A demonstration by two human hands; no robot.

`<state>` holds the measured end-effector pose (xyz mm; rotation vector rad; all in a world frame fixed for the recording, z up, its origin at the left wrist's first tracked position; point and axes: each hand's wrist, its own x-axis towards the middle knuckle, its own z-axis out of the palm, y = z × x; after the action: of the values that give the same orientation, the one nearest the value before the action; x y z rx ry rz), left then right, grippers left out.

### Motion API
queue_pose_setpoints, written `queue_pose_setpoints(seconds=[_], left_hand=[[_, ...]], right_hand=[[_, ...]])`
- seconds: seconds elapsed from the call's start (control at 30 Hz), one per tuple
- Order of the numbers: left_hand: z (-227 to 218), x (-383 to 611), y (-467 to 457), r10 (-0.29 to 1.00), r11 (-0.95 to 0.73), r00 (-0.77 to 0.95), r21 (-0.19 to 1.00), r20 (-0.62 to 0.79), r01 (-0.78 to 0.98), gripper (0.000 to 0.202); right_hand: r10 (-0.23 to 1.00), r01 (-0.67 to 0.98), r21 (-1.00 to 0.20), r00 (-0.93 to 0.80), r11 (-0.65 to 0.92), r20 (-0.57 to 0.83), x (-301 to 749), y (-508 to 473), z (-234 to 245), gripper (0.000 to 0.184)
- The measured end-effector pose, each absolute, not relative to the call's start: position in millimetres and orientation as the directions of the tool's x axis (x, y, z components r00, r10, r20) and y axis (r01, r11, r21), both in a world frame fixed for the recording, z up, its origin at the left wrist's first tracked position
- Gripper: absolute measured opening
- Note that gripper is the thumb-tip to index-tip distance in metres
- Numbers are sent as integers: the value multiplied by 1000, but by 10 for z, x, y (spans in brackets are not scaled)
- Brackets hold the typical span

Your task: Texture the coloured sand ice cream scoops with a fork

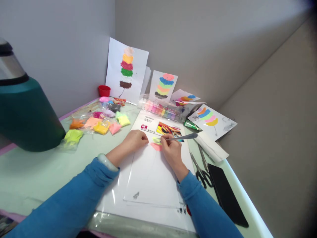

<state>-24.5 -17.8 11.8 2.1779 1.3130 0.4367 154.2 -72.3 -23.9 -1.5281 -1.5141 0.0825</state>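
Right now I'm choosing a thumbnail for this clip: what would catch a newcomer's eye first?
Probably the right hand at the centre, pressing a metal tool onto yellow and pink clay smears on the white sheet, with the left hand steadying the paper beside it. Next, the bright clay bags at left and the striped clay pictures propped in the corner.

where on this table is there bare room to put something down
The widest bare patch of table lies left of the white sheet, in front of the green jug and below the clay bags. The back is crowded with bags and the clay tray; the right edge holds scissors and a black case.
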Motion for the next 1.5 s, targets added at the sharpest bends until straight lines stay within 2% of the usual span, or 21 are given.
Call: queue_pose_setpoints(seconds=[0.6, 1.5], left_hand=[[113, -251, -182, 884, -373, 467, 612, 7, 698, 22], [52, -260, -146, 876, -395, 480, 629, 39, 670, 20]], right_hand=[[832, 733, -641, 196, 227, 519, 1478, -703, -259, 19], [786, 828, -513, 154, 228, 599, 1526, -698, -265, 21]])
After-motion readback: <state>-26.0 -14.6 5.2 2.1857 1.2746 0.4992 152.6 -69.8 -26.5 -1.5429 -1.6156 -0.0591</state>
